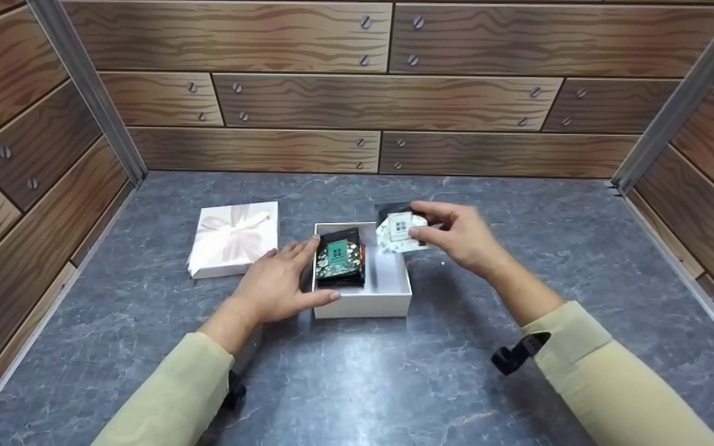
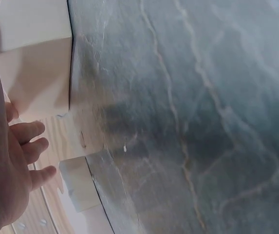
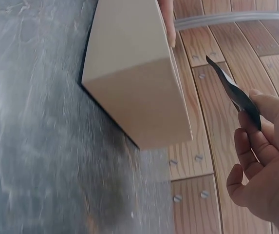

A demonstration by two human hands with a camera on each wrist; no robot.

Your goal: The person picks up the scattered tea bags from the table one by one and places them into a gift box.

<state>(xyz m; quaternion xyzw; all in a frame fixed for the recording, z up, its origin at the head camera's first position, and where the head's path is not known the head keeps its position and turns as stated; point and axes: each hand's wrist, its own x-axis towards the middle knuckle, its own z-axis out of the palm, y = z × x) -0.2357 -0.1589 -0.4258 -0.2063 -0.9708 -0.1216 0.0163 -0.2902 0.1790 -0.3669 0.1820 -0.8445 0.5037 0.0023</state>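
Observation:
My right hand (image 1: pixel 461 240) pinches a flat, black-and-white packet (image 1: pixel 396 234) with a pale label between thumb and fingers, above the right side of a white open box (image 1: pixel 362 306). In the right wrist view the thin packet (image 3: pixel 234 92) appears edge-on and slightly bent. Inside the box, a stack of dark packets (image 1: pixel 339 257) with a green label on top fills the left part; pale lining shows on the right. Beside the box's left wall, my left hand (image 1: pixel 276 284) touches it with fingers extended, the thumb over the front rim and the forefinger at the left rim.
A white box lid (image 1: pixel 236 236) with a pale ribbon bow lies on the table left of the box, close to my left fingers. The grey marbled table (image 1: pixel 357 384) is bounded by wood-patterned panels (image 1: pixel 357 99) at the back and both sides.

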